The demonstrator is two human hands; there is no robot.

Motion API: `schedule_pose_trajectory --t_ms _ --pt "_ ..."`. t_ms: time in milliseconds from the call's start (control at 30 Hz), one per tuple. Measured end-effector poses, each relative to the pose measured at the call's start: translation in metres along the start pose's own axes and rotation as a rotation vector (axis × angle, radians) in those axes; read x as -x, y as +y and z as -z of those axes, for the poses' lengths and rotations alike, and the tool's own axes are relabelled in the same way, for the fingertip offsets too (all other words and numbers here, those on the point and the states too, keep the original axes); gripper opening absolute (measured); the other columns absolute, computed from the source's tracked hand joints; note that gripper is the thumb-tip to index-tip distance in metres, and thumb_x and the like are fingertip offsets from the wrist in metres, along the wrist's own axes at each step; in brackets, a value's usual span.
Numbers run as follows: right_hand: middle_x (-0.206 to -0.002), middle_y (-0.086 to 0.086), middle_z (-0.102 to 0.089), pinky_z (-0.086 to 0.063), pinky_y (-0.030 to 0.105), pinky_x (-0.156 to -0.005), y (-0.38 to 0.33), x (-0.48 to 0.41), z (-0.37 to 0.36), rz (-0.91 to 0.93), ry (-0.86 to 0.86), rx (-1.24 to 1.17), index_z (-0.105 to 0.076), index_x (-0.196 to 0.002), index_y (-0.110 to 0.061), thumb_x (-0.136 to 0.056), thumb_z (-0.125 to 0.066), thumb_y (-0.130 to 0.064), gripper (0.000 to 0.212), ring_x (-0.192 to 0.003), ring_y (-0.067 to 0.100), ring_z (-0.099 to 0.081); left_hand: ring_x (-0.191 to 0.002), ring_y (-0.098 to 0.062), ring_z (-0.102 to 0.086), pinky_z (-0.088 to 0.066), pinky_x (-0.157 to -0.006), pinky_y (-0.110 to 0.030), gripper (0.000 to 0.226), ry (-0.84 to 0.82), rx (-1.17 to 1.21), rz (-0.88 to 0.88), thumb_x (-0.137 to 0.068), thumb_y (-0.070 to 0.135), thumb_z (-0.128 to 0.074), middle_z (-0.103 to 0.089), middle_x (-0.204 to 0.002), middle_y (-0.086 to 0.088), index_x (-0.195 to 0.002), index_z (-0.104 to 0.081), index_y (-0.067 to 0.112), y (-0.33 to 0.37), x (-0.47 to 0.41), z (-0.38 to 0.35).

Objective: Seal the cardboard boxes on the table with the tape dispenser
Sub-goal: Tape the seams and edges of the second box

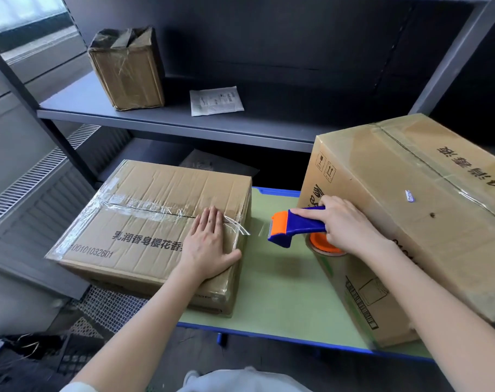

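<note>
My left hand (209, 244) lies flat, fingers (209, 219) straight and together, on the low cardboard box (144, 236), pinning its tape (144, 206) down. At its three o'clock, over the green tabletop (269, 278), my right hand (342, 224) clamps the tape dispenser (294, 226), probably to tear the film.

The single head view looks forward and down, close over the table (283, 292).

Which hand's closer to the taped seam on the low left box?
Left. The left hand lies flat on the low box, fingertips at its taped seam. The right hand is off to the seam's right, above the table, gripping the tape dispenser.
</note>
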State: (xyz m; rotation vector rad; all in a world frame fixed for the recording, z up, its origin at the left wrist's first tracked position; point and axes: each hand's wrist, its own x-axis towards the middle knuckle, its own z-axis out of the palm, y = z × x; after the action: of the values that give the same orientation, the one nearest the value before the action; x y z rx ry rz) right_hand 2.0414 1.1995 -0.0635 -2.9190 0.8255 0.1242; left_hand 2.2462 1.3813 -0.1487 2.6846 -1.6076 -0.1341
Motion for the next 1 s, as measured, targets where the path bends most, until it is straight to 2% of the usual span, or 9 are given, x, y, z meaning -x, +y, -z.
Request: schedule_pose_trajectory --t_ms 67,167,300,400,567,633,733,833,1000 --pt "-0.091 -0.001 -0.032 -0.025 0.025 -0.075 -0.007 -0.003 -0.006 0.002 -0.016 0.047 -0.022 -0.138 -0.057 -0.093 -0.039 -0.01 0.068 -0.086 0.016 -0.027 -0.144 -0.022 0.012 0.009 -0.117 -0.032 0.095 0.053 0.036 -0.112 -0.071 0.062 -0.011 0.003 -0.157 -0.007 -0.15 -0.003 0.009 0.0 0.003 -0.001" --pt "-0.092 -0.001 -0.032 -0.024 0.026 -0.075 -0.009 -0.006 -0.01 -0.004 -0.042 0.078 -0.021 -0.138 -0.057 -0.095 -0.039 -0.015 0.063 -0.085 0.016 -0.026 -0.142 -0.024 -0.014 -0.001 -0.116 -0.029 0.072 0.1 0.075 -0.297 -0.081 0.039 -0.032 -0.031 -0.151 -0.008 -0.145 -0.032 0.005 0.002 0.004 0.0" --pt "-0.092 0.0 -0.03 -0.022 0.026 -0.076 -0.016 -0.013 -0.009 0.006 -0.058 0.116 -0.021 -0.14 -0.055 -0.098 -0.035 -0.021 0.056 -0.087 0.018 -0.028 -0.14 -0.019 -0.019 0.0 -0.115 -0.022 0.066 0.065 0.122 -0.321 -0.083 0.036 -0.034 -0.033 -0.149 -0.007 -0.142 -0.038 0.006 0.002 0.001 0.001" --pt "-0.094 0.001 -0.03 -0.028 0.03 -0.084 -0.02 -0.017 -0.011 0.006 -0.07 0.125 -0.02 -0.141 -0.053 -0.099 -0.035 -0.026 0.053 -0.101 0.023 -0.038 -0.139 -0.017 -0.022 -0.003 -0.115 -0.022 0.065 0.063 0.135 -0.324 -0.082 0.035 -0.036 -0.036 -0.148 -0.006 -0.141 -0.042 0.008 0.002 -0.001 -0.001" --pt "-0.1 0.005 -0.036 -0.03 0.033 -0.094 -0.032 -0.034 -0.017 0.027 -0.108 0.217 -0.02 -0.143 -0.05 -0.102 -0.03 -0.022 0.05 -0.112 0.029 -0.04 -0.142 -0.011 -0.011 0.001 -0.115 -0.02 0.068 0.113 0.172 -0.339 -0.081 0.039 -0.03 -0.024 -0.152 0.001 -0.144 -0.036 0.015 0.001 -0.002 -0.002" --pt "-0.095 0.004 -0.031 -0.03 0.033 -0.094 -0.04 -0.04 -0.02 0.056 -0.117 0.24 -0.021 -0.143 -0.048 -0.102 -0.031 -0.021 0.05 -0.112 0.029 -0.04 -0.141 -0.011 -0.014 0.001 -0.115 -0.021 0.067 0.106 0.161 -0.327 -0.08 0.039 -0.031 -0.028 -0.151 0.0 -0.142 -0.041 0.013 0.002 -0.002 -0.002" --pt "-0.093 0.003 -0.028 -0.031 0.033 -0.093 -0.047 -0.049 -0.023 0.078 -0.137 0.234 -0.022 -0.143 -0.048 -0.102 -0.033 -0.023 0.049 -0.112 0.029 -0.041 -0.138 -0.016 -0.03 -0.009 -0.116 -0.025 0.065 0.081 0.123 -0.319 -0.079 0.037 -0.035 -0.04 -0.146 -0.005 -0.135 -0.051 0.009 0.003 -0.003 -0.001" --pt "-0.095 0.004 -0.032 -0.031 0.033 -0.092 -0.053 -0.057 -0.024 0.087 -0.144 0.215 -0.024 -0.142 -0.049 -0.103 -0.032 -0.027 0.046 -0.112 0.029 -0.041 -0.136 -0.018 -0.036 -0.021 -0.114 -0.035 0.065 0.066 0.07 -0.318 -0.079 0.037 -0.035 -0.044 -0.144 -0.006 -0.133 -0.053 0.007 0.005 -0.003 0.002" --pt "-0.116 0.007 -0.045 -0.029 0.033 -0.098 -0.057 -0.067 -0.024 0.099 -0.159 0.212 -0.027 -0.141 -0.051 -0.102 -0.031 -0.031 0.043 -0.119 0.028 -0.039 -0.128 -0.021 -0.048 -0.034 -0.107 -0.041 0.063 0.069 0.076 -0.336 -0.074 0.036 -0.039 -0.052 -0.137 -0.007 -0.127 -0.058 0.007 0.004 -0.004 0.001"
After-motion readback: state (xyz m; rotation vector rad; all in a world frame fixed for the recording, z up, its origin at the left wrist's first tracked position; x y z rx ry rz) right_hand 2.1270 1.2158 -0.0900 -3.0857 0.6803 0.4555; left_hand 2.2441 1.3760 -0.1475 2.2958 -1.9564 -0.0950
